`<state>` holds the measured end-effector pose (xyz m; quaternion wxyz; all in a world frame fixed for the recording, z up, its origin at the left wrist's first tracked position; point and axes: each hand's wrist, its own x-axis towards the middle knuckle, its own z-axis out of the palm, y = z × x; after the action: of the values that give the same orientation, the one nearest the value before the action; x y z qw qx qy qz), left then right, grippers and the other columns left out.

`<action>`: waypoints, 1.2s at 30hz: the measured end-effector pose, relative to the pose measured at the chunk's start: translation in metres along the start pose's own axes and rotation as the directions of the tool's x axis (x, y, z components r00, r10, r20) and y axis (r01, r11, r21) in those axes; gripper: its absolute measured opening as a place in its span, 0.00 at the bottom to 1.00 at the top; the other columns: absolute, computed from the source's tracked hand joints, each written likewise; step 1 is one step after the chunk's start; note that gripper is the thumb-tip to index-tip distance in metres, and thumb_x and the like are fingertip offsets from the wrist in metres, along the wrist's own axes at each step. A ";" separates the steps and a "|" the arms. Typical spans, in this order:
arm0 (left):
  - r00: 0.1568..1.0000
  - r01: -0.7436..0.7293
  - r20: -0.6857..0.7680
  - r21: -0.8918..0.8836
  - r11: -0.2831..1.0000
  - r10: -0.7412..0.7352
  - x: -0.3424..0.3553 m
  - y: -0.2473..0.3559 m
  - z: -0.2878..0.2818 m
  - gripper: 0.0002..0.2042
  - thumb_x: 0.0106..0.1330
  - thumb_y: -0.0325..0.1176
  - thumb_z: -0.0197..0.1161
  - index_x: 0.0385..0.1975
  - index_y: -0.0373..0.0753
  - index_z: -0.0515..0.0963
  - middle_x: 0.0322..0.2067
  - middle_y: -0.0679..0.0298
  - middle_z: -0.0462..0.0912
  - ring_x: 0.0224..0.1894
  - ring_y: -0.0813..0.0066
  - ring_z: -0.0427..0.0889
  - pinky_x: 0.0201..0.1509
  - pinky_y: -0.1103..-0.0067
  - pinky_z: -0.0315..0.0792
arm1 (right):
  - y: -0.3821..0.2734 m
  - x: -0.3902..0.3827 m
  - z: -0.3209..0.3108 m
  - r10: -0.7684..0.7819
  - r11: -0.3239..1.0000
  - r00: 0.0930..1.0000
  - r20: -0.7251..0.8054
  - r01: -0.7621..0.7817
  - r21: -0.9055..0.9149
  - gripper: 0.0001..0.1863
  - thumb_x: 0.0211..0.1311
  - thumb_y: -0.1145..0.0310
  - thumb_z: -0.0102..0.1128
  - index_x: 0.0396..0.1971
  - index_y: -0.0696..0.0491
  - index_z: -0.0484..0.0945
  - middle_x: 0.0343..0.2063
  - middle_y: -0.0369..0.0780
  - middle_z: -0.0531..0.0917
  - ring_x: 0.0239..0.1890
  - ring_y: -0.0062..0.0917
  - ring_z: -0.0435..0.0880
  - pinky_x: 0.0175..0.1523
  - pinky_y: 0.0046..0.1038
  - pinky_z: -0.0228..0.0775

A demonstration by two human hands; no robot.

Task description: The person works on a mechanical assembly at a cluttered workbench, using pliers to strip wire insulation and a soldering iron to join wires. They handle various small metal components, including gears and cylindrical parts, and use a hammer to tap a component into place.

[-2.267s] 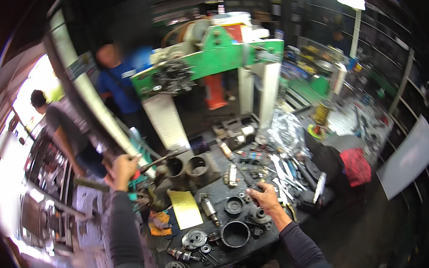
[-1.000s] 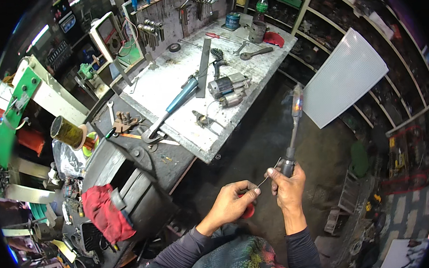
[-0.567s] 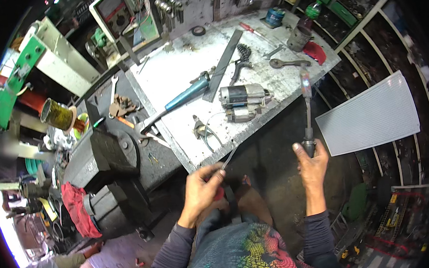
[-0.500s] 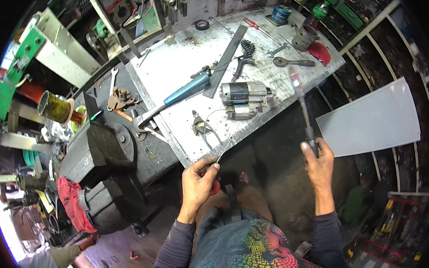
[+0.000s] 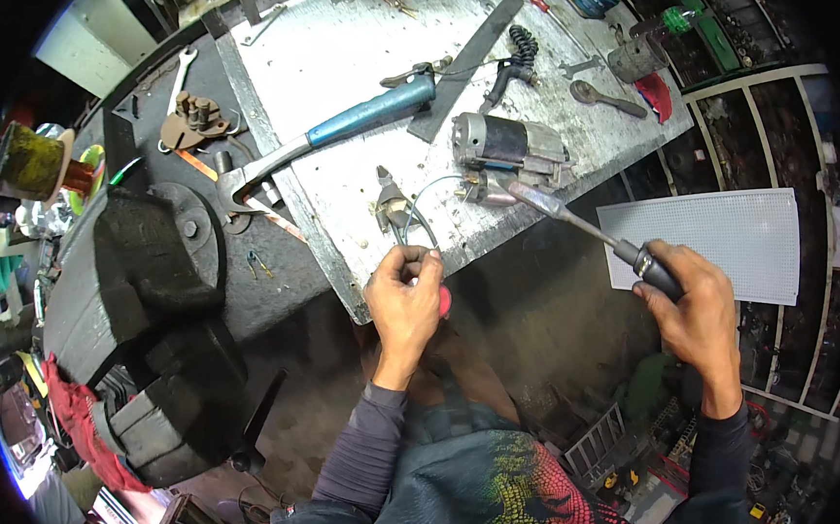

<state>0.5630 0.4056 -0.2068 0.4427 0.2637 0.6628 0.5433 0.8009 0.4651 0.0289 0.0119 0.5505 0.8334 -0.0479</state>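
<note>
Gripping a screwdriver (image 5: 573,220), the right hand (image 5: 693,303) points its tip at the starter motor (image 5: 509,147) on the table (image 5: 348,63). Left hand (image 5: 405,300) pinches a thin wire (image 5: 415,214) near the table's edge

Cluttered metal workbench (image 5: 348,63), dark floor (image 5: 541,322)

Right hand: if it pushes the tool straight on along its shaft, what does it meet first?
Probably the small electric motor on the workbench; the tool in the right hand already ends beside it. Depth unclear.
</note>
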 end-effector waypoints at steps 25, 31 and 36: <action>0.997 0.075 -0.004 0.113 0.991 -0.076 0.025 0.012 0.006 0.10 0.62 0.34 0.69 0.28 0.32 0.83 0.18 0.62 0.83 0.21 0.77 0.80 0.30 0.76 0.72 | -0.054 0.046 -0.003 -0.001 0.987 0.997 0.083 0.014 -0.158 0.24 0.46 0.77 0.74 0.49 0.57 0.84 0.29 0.46 0.81 0.30 0.45 0.83 0.36 0.39 0.73; 0.999 0.047 -0.022 0.084 0.995 -0.045 0.024 0.009 0.006 0.10 0.62 0.34 0.69 0.29 0.32 0.83 0.19 0.61 0.85 0.22 0.77 0.81 0.31 0.75 0.73 | -0.057 0.047 0.000 0.014 0.984 0.996 0.092 0.003 -0.180 0.24 0.46 0.78 0.74 0.49 0.57 0.85 0.29 0.46 0.81 0.29 0.44 0.83 0.36 0.39 0.73; 0.997 0.075 -0.003 0.115 0.991 -0.076 0.023 0.012 0.004 0.09 0.64 0.32 0.70 0.30 0.30 0.83 0.22 0.66 0.84 0.25 0.84 0.78 0.32 0.80 0.72 | -0.058 0.047 0.000 -0.010 0.983 0.996 0.091 0.027 -0.182 0.24 0.46 0.78 0.74 0.49 0.57 0.85 0.28 0.46 0.81 0.29 0.43 0.83 0.35 0.38 0.73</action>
<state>0.5543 0.4299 -0.2019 0.4476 0.2640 0.7020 0.4869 0.7292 0.4860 0.0289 0.0995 0.5366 0.8380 0.0039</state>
